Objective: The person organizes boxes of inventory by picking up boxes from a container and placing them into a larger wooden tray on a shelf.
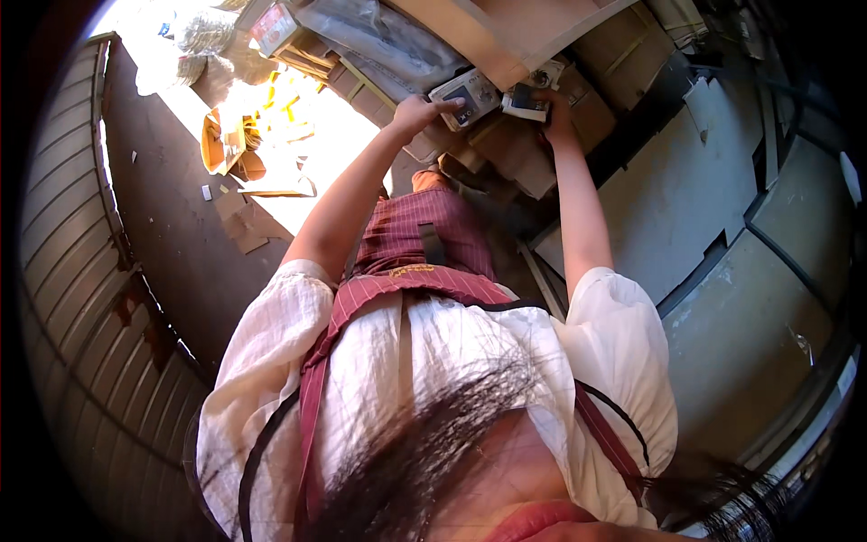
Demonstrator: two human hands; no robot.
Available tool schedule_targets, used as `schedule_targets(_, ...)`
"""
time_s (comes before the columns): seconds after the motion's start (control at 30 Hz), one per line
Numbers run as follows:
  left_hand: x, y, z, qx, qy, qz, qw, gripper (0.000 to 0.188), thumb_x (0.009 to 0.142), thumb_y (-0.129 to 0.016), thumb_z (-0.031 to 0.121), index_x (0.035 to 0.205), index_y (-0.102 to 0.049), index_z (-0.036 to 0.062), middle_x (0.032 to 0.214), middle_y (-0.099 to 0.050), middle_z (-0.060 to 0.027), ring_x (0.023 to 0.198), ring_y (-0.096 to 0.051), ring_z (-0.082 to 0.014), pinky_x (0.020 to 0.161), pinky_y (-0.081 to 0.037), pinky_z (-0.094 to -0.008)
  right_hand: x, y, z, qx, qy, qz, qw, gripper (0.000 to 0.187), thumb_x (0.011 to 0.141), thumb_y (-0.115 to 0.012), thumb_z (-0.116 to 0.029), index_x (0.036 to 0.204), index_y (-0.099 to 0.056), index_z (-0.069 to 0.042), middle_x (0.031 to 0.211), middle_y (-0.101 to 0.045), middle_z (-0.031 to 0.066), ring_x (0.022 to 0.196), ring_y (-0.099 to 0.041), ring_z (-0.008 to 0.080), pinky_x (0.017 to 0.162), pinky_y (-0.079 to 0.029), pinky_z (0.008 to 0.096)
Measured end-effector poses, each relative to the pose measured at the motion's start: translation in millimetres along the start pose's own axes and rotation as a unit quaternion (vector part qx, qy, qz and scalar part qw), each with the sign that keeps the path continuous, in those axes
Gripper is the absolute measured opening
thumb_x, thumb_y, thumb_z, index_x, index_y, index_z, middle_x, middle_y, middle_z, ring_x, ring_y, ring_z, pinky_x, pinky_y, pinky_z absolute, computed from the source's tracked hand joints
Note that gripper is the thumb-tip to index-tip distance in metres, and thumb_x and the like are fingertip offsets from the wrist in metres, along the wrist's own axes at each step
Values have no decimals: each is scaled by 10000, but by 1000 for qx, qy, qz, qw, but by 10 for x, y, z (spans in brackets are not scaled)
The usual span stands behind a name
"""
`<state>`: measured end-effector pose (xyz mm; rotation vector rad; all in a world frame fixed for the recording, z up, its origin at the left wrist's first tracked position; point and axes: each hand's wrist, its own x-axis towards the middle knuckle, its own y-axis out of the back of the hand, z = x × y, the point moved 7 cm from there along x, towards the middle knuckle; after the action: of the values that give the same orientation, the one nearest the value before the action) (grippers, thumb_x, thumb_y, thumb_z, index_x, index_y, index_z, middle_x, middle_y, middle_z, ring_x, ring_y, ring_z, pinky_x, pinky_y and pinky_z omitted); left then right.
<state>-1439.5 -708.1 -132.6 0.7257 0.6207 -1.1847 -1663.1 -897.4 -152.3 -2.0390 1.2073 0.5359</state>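
Observation:
My left hand (423, 115) is closed on a small flat white packet (477, 90) with a dark printed patch, its thumb lying across the near face. A little to the right, my right hand (557, 115) grips a similar small white and black packet (526, 102) by its right side. The two packets are close together, in front of a large open cardboard carton (492, 45). Whether each is a box or a stack of cards I cannot tell. The fingers beneath both packets are hidden.
Brown cardboard boxes (519, 154) are piled below my hands. Clear plastic wrapping (384, 41) lies at the back. Sunlit yellow scraps and a torn carton (221, 142) lie on the floor at left. Large pale panels (682, 185) stand at right, a ribbed metal shutter (68, 226) at far left.

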Motion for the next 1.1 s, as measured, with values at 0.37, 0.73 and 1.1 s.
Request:
schedule_targets(0.37,-1856,1326,-2672,-10,127,209,970,498,824,-673,292,1171,-618,-60,1103,-664,-246,1010,-654,-303,881,-498,-358,-384,-256,-824,-642,242,214,695,289,753,-622,-241,937,-745,-56,926,-703,187,898,-658,357,799,-530,439)
schedule_targets(0.73,-3858,398,-5472,-207,280,134,928,562,861,-653,310,1202,-566,-127,1165,-630,-285,1058,-623,-321,884,-496,-351,-1249,-2870,1727,-690,192,-130,685,325,757,-631,-119,1062,-712,-40,972,-709,156,871,-671,240,811,-509,313)
schedule_targets(1.1,-4122,2470,-6943,-373,303,328,813,525,852,-678,346,1141,-582,-82,886,-673,-155,747,-630,-196,704,-507,-307,-903,-3157,3445,-861,-140,-201,445,288,766,-673,-175,1000,-721,-14,955,-709,176,868,-692,290,784,-532,371)
